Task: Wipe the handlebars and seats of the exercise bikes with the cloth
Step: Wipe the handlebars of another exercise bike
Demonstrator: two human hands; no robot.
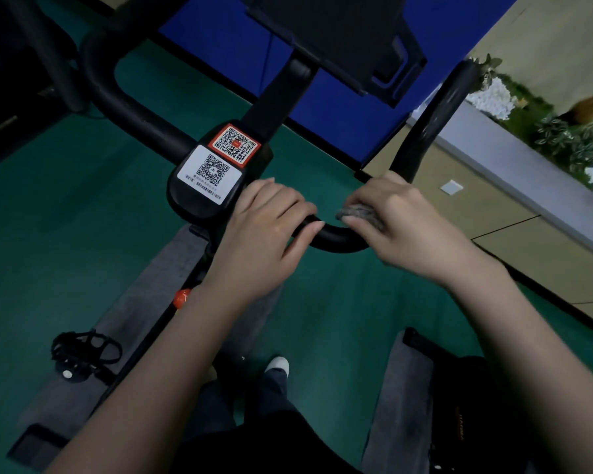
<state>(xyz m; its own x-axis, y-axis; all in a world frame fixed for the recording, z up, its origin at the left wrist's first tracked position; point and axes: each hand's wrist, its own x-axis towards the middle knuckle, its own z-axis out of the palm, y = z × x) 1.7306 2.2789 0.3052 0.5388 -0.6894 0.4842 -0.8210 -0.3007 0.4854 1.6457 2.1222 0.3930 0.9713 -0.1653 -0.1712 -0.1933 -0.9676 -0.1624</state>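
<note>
While left grip [267,227] clenches bare handlebar [332,239] beside console [206,186], right grip [401,220] clamps grey cloth [356,213] round bend; horn [432,114] runs up, away beyond right grip, nearer arm for it.

Left hand [264,230], right hand [401,227]: bare. Forearms [172,354] bare up to the frame edge. Trousers [274,391] dark blue-grey. One shoe [278,365] visible, toe white. Black garment [254,439] at bottom edge.

Bare handlebar [332,239] stretch between left hand [264,234] and right hand [404,224]; console [202,196] adjacent.
</note>
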